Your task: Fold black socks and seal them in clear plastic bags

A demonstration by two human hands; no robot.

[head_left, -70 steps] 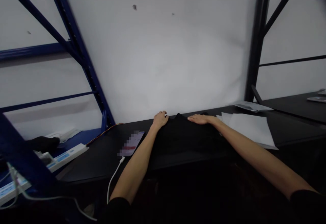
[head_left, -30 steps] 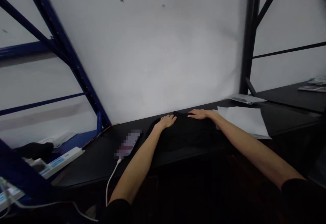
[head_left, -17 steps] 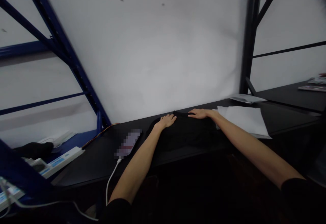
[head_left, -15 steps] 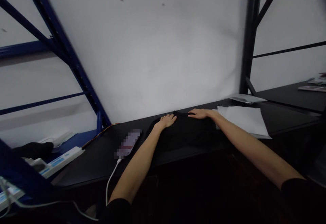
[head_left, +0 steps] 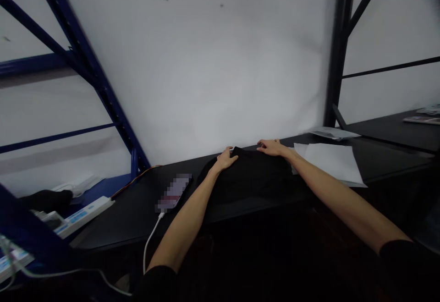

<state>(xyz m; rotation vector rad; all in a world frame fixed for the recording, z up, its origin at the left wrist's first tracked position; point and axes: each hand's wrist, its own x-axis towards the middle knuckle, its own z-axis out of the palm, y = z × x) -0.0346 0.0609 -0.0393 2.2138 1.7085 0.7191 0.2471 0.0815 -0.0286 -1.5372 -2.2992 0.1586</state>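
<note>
A black cloth (head_left: 250,173) lies on the dark tabletop (head_left: 127,210) near the white wall. At its far left edge is my left hand (head_left: 225,159), fingers apart and touching the fabric, with a small peak of cloth beside it. My right hand (head_left: 270,147) rests at the far right part of the cloth, its fingers spread and slightly bent. Neither hand shows a clear grip on the fabric. The black cloth merges with the dark table, so its near edge is hard to make out.
A phone (head_left: 174,193) with a white cable lies left of my left forearm. White papers (head_left: 332,162) and a clear plastic bag (head_left: 332,132) are at the right. A power strip (head_left: 85,215) sits at the left, by a blue metal frame (head_left: 103,91). A black post (head_left: 335,63) stands at the back right.
My left hand's fingers have lifted and spread from lying flatter on the cloth. My right hand has shifted slightly up and right, its fingers more bent.
</note>
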